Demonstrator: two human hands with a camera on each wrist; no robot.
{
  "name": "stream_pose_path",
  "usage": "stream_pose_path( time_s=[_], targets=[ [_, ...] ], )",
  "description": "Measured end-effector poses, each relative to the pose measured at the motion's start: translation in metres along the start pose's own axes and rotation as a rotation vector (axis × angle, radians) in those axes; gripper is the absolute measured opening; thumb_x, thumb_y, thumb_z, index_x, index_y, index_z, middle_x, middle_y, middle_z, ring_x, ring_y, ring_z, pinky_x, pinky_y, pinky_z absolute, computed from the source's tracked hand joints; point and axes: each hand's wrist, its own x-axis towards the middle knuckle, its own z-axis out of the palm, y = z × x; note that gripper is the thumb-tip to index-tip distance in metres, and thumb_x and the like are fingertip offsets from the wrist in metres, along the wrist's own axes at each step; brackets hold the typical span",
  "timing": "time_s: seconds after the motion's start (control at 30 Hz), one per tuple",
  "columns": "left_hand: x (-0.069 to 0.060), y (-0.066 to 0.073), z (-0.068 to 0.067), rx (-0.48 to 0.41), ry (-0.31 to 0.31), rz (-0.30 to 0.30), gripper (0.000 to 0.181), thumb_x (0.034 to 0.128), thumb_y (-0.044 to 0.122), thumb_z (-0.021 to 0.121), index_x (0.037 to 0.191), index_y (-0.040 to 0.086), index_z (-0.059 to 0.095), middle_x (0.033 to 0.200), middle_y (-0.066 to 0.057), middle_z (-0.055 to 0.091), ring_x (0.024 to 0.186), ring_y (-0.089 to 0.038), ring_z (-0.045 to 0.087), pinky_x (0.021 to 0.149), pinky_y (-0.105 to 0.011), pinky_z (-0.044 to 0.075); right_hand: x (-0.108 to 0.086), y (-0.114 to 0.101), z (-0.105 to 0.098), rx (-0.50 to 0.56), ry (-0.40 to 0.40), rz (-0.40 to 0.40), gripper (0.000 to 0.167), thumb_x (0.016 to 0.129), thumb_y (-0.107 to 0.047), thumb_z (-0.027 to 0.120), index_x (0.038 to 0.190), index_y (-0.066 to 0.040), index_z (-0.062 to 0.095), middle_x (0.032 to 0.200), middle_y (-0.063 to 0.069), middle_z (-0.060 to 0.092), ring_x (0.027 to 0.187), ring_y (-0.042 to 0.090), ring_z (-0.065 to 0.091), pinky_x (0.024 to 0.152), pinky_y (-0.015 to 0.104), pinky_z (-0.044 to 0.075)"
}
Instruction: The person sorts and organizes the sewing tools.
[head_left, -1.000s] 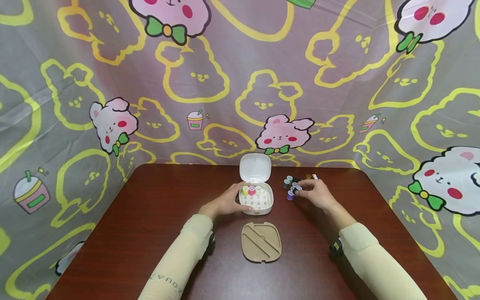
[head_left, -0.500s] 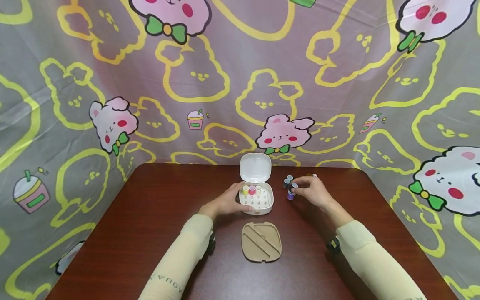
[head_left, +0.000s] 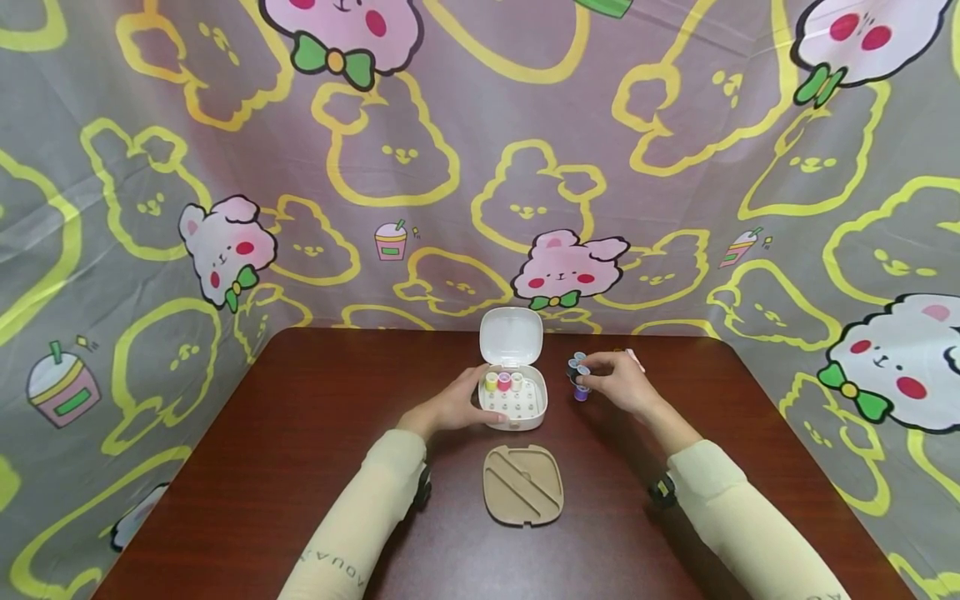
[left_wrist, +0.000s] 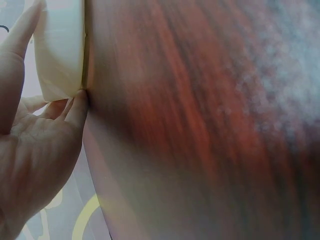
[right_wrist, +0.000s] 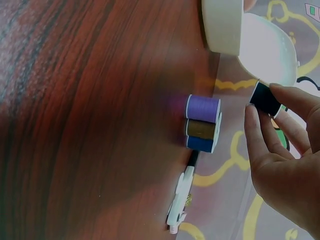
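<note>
My left hand (head_left: 453, 402) grips the left side of a white sewing box (head_left: 531, 419), thumb at the front and fingers behind, as the left wrist view also shows. The box's lid (head_left: 510, 336) stands up. Inside it, a yellow spool (head_left: 491, 381), a pink spool (head_left: 504, 381) and a white spool (head_left: 517, 381) stand in the back row of pegs. To the right, my right hand (head_left: 622, 383) pinches a black thread spool (right_wrist: 265, 100) between thumb and fingers, above the table. A purple spool (right_wrist: 203, 108), a brown spool (right_wrist: 200, 129) and a blue spool (right_wrist: 199, 144) stand close by.
A beige tray (head_left: 522, 485) with diagonal ridges lies in front of the box. Beyond the right hand lies a slim white tool (right_wrist: 180, 197), its kind unclear. Patterned cloth (head_left: 450, 167) hangs behind the dark wood table (head_left: 300, 433).
My right hand has moved a little left toward the box and now holds the black spool apart from the table. My left hand and the box have stayed put.
</note>
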Motion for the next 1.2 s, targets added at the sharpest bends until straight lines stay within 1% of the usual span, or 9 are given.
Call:
stream_pose_path(
  time_s=[0.07,0.3,0.47,0.57,0.7,0.8,0.9,1.0,1.2],
  targets=[
    [0.0,0.0,0.0,-0.001,0.001,0.0,0.1,0.0805,0.039,0.088,0.159,0.011,0.033,0.155,-0.015,0.037,0.141,-0.029,0.04,0.119,-0.048,0.031,0.0,-0.002,0.0,0.014,-0.004,-0.004,0.029,0.088,-0.002,0.078,0.114,0.01,0.071,0.11,0.025,0.072,0.095,0.024,0.069,0.073,0.018,0.053],
    [-0.001,0.001,-0.001,-0.005,-0.002,-0.01,0.101,0.0804,0.04,0.088,0.159,0.012,0.032,0.156,-0.015,0.036,0.142,-0.03,0.039,0.12,-0.048,0.03,0.003,-0.004,0.001,0.034,-0.003,-0.049,0.03,0.087,-0.001,0.078,0.113,0.012,0.071,0.112,0.027,0.071,0.096,0.031,0.069,0.072,0.018,0.053],
    [0.0,-0.001,0.0,0.002,0.003,0.004,0.099,0.0805,0.039,0.088,0.158,0.012,0.034,0.155,-0.015,0.038,0.141,-0.03,0.04,0.119,-0.048,0.031,0.004,-0.006,0.003,0.037,-0.008,-0.049,0.029,0.087,0.0,0.078,0.113,0.012,0.071,0.117,0.026,0.07,0.097,0.029,0.07,0.074,0.018,0.053],
    [0.0,-0.001,0.001,0.005,0.003,0.006,0.099,0.0806,0.039,0.088,0.158,0.012,0.033,0.155,-0.015,0.038,0.141,-0.029,0.04,0.119,-0.047,0.031,0.004,-0.009,0.004,0.026,-0.012,-0.035,0.03,0.087,-0.001,0.078,0.114,0.011,0.071,0.113,0.025,0.071,0.094,0.027,0.071,0.073,0.019,0.054],
    [-0.001,0.0,0.0,0.005,0.0,0.001,0.099,0.0803,0.039,0.088,0.159,0.012,0.033,0.155,-0.014,0.037,0.142,-0.029,0.04,0.119,-0.047,0.03,0.005,-0.012,0.005,0.014,-0.028,-0.015,0.029,0.088,-0.003,0.077,0.114,0.008,0.071,0.104,0.02,0.074,0.087,0.023,0.07,0.07,0.025,0.056],
    [-0.001,0.0,0.0,0.0,-0.003,-0.003,0.099,0.0803,0.039,0.088,0.159,0.013,0.033,0.155,-0.014,0.037,0.142,-0.029,0.039,0.119,-0.047,0.03,0.006,-0.014,0.006,0.002,-0.033,-0.005,0.027,0.089,-0.005,0.077,0.113,0.005,0.072,0.101,0.017,0.075,0.085,0.021,0.07,0.07,0.028,0.056],
    [-0.001,0.001,-0.001,-0.008,-0.005,-0.009,0.1,0.0804,0.04,0.088,0.159,0.013,0.033,0.156,-0.014,0.036,0.142,-0.029,0.039,0.119,-0.048,0.03,0.008,-0.015,0.007,-0.011,-0.036,-0.013,0.026,0.089,-0.005,0.078,0.112,0.004,0.073,0.101,0.015,0.075,0.084,0.02,0.07,0.069,0.028,0.056],
    [-0.001,0.0,-0.001,-0.011,-0.009,-0.014,0.1,0.0808,0.04,0.088,0.159,0.013,0.032,0.156,-0.014,0.036,0.142,-0.028,0.038,0.119,-0.048,0.03,0.008,-0.016,0.008,-0.007,-0.043,-0.022,0.026,0.089,-0.005,0.078,0.112,0.004,0.072,0.101,0.017,0.074,0.085,0.022,0.07,0.069,0.028,0.056],
    [0.0,0.0,-0.001,-0.013,-0.011,-0.014,0.102,0.081,0.041,0.087,0.16,0.011,0.03,0.157,-0.014,0.035,0.143,-0.029,0.037,0.12,-0.048,0.03,0.01,-0.02,0.01,-0.007,-0.04,-0.034,0.027,0.088,-0.005,0.078,0.112,0.006,0.072,0.099,0.017,0.074,0.088,0.031,0.07,0.069,0.03,0.055]
  ],
)
